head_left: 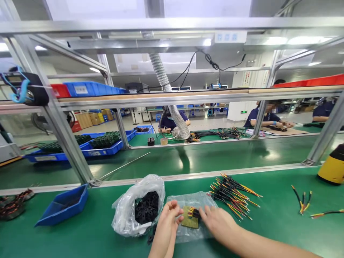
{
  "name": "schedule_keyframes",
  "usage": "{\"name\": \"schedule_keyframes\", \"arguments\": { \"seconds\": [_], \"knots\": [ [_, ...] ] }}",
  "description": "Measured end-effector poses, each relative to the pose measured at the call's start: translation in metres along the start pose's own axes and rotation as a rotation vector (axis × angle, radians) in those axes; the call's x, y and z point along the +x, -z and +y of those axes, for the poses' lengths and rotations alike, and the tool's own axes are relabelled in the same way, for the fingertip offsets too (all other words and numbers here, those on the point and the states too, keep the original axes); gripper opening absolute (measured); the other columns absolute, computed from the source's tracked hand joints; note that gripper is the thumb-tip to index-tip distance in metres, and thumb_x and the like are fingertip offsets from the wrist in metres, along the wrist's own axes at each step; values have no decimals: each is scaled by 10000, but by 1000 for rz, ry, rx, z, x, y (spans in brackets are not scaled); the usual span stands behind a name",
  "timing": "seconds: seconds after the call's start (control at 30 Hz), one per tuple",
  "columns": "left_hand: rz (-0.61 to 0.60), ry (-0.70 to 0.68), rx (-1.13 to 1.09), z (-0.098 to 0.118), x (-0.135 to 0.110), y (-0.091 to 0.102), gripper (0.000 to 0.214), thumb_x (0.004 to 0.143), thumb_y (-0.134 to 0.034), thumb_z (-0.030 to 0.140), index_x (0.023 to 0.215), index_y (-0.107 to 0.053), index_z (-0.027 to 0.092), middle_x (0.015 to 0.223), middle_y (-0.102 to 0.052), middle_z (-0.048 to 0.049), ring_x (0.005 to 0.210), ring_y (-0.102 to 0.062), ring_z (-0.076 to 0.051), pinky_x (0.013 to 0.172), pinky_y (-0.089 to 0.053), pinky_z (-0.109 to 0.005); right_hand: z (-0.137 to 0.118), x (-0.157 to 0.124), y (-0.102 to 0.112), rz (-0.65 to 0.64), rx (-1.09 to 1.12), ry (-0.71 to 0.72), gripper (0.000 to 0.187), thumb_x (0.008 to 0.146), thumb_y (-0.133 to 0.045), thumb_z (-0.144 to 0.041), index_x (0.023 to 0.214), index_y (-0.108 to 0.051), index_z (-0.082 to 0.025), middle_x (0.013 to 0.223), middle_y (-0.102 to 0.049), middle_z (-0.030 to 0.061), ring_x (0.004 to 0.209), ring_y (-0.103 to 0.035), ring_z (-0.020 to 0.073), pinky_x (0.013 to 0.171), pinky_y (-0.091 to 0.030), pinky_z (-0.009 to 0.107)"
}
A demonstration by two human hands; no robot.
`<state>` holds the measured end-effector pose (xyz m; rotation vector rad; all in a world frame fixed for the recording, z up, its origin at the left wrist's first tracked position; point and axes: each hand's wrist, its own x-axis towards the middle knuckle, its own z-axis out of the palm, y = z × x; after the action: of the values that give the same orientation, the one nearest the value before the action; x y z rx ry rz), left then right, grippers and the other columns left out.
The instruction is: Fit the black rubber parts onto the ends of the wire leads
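A yellow-green pad [189, 223] lies on a flat clear plastic bag [185, 199] in front of me. On the pad rests a small bunch of short wires [192, 212] with yellow, red and black parts. My left hand [168, 219] is at the pad's left edge, fingers curled in towards the thumb; what they hold, if anything, is too small to tell. From the right, my right hand [218, 219] reaches with stretched fingers to the black end of the bunch, its fingertips touching or very close to it. Left of my hands, an opened plastic bag [122, 211] contains small black parts [147, 208].
A heap of sleeved wires [235, 195] lies right of the pad, with loose wires [303, 204] farther right. A blue bin [61, 211] and wound coils [13, 206] are at left. A metal frame rail [193, 175] crosses behind. Co-workers sit beyond.
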<state>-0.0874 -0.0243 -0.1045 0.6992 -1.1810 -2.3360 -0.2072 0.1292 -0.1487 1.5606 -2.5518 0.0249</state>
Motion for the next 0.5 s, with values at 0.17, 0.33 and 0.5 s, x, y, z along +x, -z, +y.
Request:
{"name": "schedule_keyframes", "arguments": {
  "seconds": [0.17,0.33,0.5],
  "knots": [
    [25,-5,-32,-1,5,2,122,849,-651,95,955,-613,143,845,-610,-30,761,-635,-151,678,-517,-263,21,21,35,-171,208,-63,527,1063,-278,-331,828,-717,-158,687,-731,41,601,-685,163,529,-452,225],
    [-1,-12,-66,-1,3,5,182,762,-762,159,911,-658,156,845,-613,-15,753,-635,-149,654,-525,-256,19,35,31,-437,204,-69,365,993,-512,-333,778,-720,-125,720,-736,72,681,-709,188,639,-530,279],
    [-13,-9,-56,2,0,6,236,732,-787,180,936,-669,164,861,-623,-18,776,-637,-154,662,-528,-250,14,53,16,-579,127,-82,223,967,-608,-354,1000,-673,-143,964,-712,42,848,-689,172,795,-571,373]
  ]
}}
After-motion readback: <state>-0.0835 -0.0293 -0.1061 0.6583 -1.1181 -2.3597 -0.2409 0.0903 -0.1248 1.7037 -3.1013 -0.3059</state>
